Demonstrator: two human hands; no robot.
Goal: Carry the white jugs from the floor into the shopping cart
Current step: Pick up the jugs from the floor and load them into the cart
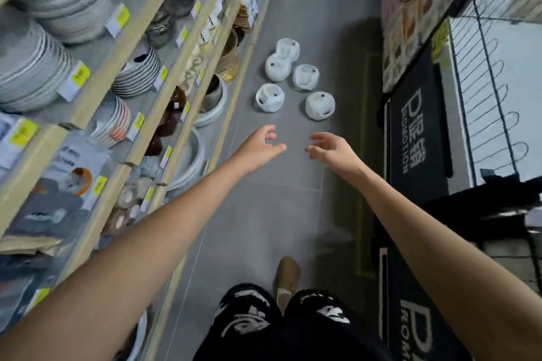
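Shelves (96, 102): wooden boards are seen along the left side, one above the other.
Plates (29, 67): they are stacked in piles on the shelves, with bowls and pots further along.
Tags (77, 76): yellow and white price tags are stuck to the shelf edges.
Left hand (261, 145): it is stretched out over the floor with the fingers spread and a little bent. Nothing is held in it.
Floor (264, 214): grey tiles are laid down the aisle.
Trousers (264, 325): black cloth with white marks is seen at the bottom edge.
Jugs (305, 77): five white jugs are set on the floor in the aisle, just past the hands. No jug is touched. The two at the back are pressed against each other; the other three are set apart.
Near-left jug (269, 97): it is placed just beyond the left hand.
Shoe (287, 275): one tan shoe is planted on the tiles below the hands.
Near-right jug (320, 105): it is placed just beyond the right hand.
Right hand (331, 148): it is held out beside the left one, fingers loose and bent. It is empty.
Mats (416, 138): black mats with white letters are laid out on the right.
Wire grid (484, 67): thin black wires are seen at the far right. It cannot be told what it belongs to.
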